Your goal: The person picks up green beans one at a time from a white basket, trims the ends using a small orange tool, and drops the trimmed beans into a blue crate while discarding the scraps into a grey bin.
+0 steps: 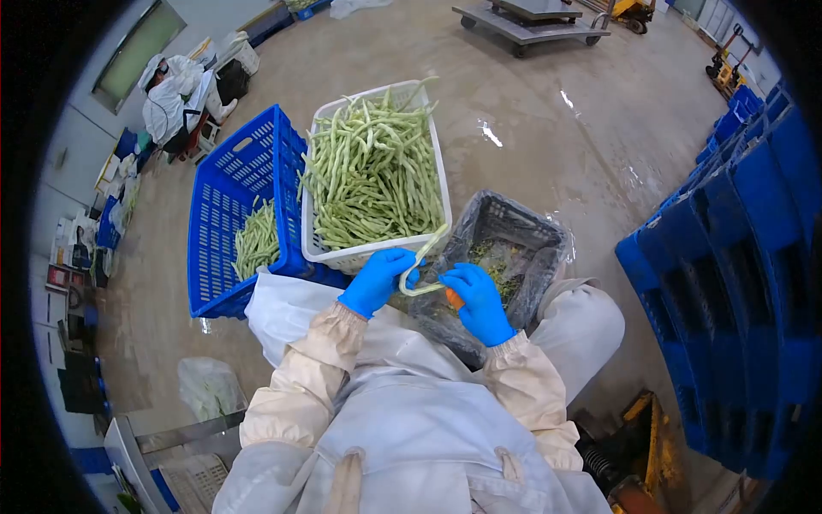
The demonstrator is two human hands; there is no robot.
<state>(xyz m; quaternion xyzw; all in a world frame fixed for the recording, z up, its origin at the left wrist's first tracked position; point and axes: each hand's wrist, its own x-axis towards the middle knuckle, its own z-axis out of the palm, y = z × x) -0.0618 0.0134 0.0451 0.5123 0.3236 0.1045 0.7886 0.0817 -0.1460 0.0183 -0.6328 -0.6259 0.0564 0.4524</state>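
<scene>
My left hand (378, 279), in a blue glove, is closed around a long pale green bean (407, 283). The bean bends in a curve, and its lower end reaches my right hand (478, 300), also blue-gloved. Those right fingers are closed on a small orange object (454, 298), mostly hidden, whose kind I cannot make out. Just beyond my hands, a white crate (444, 190) is heaped with long green beans (372, 167). A dark crate (548, 233) lined with clear plastic, with small green and yellowish scraps (501, 261) inside, stands below my right hand.
A blue crate (205, 231) with some beans (257, 240) stands at the left. Stacked blue pallets (728, 265) rise on the right, near a yellow pallet jack (655, 445). Another person (171, 98) sits at the far left. A flat cart (535, 32) stands on the wet floor.
</scene>
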